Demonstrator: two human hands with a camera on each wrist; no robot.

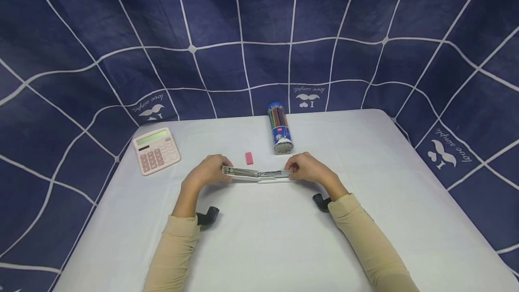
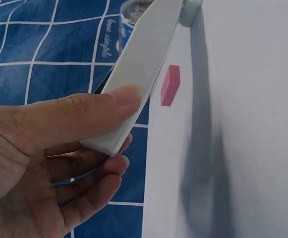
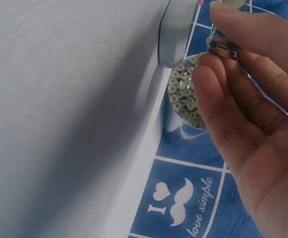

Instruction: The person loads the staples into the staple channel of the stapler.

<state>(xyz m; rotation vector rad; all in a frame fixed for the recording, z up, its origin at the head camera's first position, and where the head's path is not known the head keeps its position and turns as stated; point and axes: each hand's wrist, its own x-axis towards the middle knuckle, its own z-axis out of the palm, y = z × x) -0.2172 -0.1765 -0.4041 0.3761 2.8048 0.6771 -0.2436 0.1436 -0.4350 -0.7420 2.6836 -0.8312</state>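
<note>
Nearest the camera, two beige sleeves (image 1: 174,249) reach in over the white counter (image 1: 267,242), a black wrist piece (image 1: 210,216) by the left cuff and another by the right. And here are the hands: the left hand (image 1: 211,169) grips one end of a stapler (image 1: 259,175), thumb flat along its smooth pale casing, while the right hand (image 1: 309,168) pinches the other end between its fingers!

The stapler spans the gap between them, spread wide at its hinge, pale shell outside, silvery metal inside. The head view gives us that metal channel; the left wrist view gives only the plain outer casing, plus a long shadow on the counter beneath. Over to the right wrist view, and there's a narrow metal end right in the fingers' pinch.

Just beyond lies a pink eraser (image 1: 249,158), its thickness clear from the left wrist. Off left, a pale pink calculator (image 1: 157,151). Farther back, a tube of colored pencils (image 1: 279,127), its packed round ends showing at the right wrist. Behind everything, a blue checked cloth (image 1: 263,21).
</note>
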